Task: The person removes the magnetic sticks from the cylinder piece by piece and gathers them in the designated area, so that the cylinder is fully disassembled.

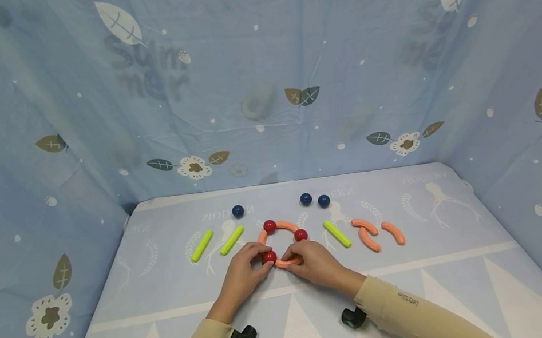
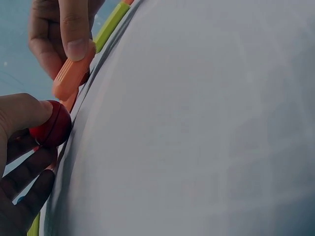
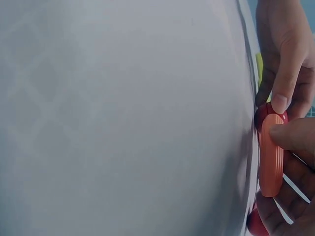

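My left hand (image 1: 242,270) pinches a red ball (image 2: 55,125) between thumb and fingers at the near left of a ring on the table. From the right, my right hand (image 1: 315,262) grips a curved orange stick (image 3: 270,164) by thumb and fingers, its left end right at that ball. Farther round the ring sit two more red balls, one at the back (image 1: 270,226) and one at the right (image 1: 300,234). A curved orange stick (image 1: 287,225) joins these two. Another orange stick (image 1: 262,236) runs down the left side, partly behind my left hand.
Three dark blue balls (image 1: 306,199) stand behind the ring. Two straight green sticks (image 1: 202,245) lie to the left, and a third green stick (image 1: 337,233) to the right. Several loose curved orange sticks (image 1: 392,233) rest farther right. Patterned cloth walls (image 1: 258,78) enclose the table (image 1: 437,238).
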Available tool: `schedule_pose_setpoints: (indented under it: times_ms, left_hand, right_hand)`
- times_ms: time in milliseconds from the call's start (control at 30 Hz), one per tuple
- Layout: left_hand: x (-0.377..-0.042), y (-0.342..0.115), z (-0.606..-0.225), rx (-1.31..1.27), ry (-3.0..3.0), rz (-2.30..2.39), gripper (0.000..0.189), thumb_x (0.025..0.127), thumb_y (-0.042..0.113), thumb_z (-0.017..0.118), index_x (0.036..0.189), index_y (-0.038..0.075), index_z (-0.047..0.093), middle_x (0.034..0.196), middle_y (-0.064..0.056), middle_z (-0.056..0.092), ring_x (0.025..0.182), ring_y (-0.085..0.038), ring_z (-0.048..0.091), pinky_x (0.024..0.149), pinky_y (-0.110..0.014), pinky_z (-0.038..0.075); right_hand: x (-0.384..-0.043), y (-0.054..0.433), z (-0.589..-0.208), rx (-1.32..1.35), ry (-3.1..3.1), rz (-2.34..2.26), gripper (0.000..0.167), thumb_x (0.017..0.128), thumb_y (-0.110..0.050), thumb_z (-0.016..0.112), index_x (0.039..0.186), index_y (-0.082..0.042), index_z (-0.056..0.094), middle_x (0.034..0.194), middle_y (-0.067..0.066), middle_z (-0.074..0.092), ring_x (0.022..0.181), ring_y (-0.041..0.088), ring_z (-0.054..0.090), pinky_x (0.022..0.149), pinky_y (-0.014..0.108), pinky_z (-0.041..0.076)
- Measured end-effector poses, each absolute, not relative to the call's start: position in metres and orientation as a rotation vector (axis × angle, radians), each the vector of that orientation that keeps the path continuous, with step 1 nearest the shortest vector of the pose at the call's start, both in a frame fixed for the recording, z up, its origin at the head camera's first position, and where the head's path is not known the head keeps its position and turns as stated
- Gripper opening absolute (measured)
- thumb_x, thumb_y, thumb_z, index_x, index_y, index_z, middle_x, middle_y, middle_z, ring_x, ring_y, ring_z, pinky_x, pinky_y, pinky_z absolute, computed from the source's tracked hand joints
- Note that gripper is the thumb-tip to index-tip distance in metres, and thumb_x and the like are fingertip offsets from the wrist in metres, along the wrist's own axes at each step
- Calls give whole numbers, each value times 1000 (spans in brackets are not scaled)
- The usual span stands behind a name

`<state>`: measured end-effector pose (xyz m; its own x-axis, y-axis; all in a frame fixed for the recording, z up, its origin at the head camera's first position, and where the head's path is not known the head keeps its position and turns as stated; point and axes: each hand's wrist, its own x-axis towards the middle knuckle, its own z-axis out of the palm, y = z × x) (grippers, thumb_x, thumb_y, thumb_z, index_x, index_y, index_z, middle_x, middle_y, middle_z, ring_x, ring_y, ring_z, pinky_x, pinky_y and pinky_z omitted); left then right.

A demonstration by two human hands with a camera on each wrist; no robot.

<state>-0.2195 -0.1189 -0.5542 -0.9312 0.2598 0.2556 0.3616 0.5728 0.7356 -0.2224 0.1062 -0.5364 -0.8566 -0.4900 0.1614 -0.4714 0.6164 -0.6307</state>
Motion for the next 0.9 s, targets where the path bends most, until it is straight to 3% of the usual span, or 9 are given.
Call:
schedule_pose_setpoints:
  times_ms: [900]
  left_hand:
    - [-217, -118, -556, -476, -2681, -1296, 28, 85, 12, 84, 111, 19, 75, 111, 11, 66, 99, -7, 63, 92, -33, 56]
  right_hand:
    - [-221, 186, -538, -468, 2866, -1195, 11, 89, -18, 81, 97, -22, 75, 92, -13, 69, 79, 2, 62, 71, 24, 54]
